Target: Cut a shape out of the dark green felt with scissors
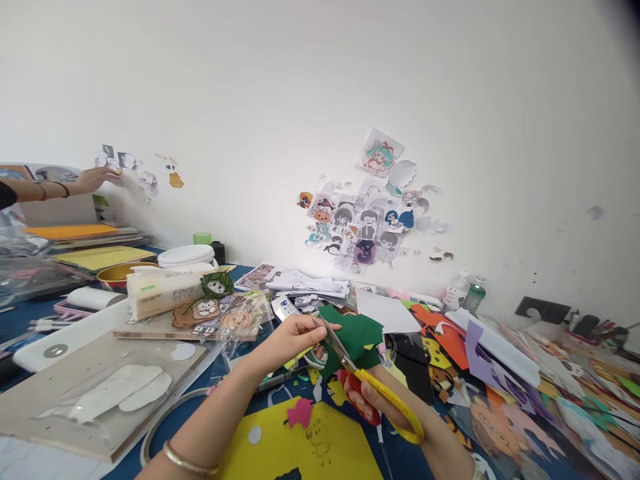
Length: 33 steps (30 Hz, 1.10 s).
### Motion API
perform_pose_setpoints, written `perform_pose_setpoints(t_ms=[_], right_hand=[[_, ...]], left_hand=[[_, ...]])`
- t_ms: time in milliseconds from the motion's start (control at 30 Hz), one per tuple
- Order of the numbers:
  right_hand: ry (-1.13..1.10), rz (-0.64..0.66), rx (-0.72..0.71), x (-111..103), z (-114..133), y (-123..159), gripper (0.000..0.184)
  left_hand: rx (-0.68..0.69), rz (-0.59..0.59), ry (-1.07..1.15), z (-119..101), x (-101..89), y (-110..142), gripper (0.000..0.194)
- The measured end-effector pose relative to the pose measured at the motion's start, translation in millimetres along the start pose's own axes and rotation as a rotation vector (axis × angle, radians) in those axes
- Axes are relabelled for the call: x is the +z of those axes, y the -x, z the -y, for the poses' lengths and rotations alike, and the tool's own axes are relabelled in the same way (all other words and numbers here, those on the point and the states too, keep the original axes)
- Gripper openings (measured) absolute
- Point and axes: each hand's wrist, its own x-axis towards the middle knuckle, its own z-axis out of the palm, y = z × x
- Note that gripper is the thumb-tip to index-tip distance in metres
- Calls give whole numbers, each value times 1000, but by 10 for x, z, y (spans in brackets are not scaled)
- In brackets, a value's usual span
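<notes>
Soft, fairly bright light spreads over the white wall (240, 133), which dulls to grey toward the upper right, where a dark blur covers the corner. The light's source cannot be told. Shadows are faint and soft-edged, and the blue tabletop (406, 459) reads darkest. Crinkled clear plastic (239, 347) and the metal bangle (189, 463) catch small glints. The yellow-handled scissors (349, 363) and green paper (365, 330) look reasonably crisp, while the wall drawings (367, 223) lose fine detail. Wide-angle stretching pulls at both sides, leaving the owl cutout (493, 423) skewed and soft.
</notes>
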Motion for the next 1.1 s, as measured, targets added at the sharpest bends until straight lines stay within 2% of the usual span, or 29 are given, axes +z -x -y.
perform_pose_setpoints(t_ms=[267,400,567,700,1100], right_hand=[[-91,37,35,-13,-90,-22,62],[-130,41,17,-6,-130,-19,59],[-121,31,41,-8,-152,-30,60],[-63,17,26,-14,-122,-35,65],[10,32,-60,23,22,14,69]], left_hand=[[-9,-37,95,67,5,-7,46],[13,-16,77,52,-5,1,40],[-40,-27,71,15,-3,-1,34],[-14,-40,12,-18,14,-7,34],[3,-3,25,-63,30,9,33]])
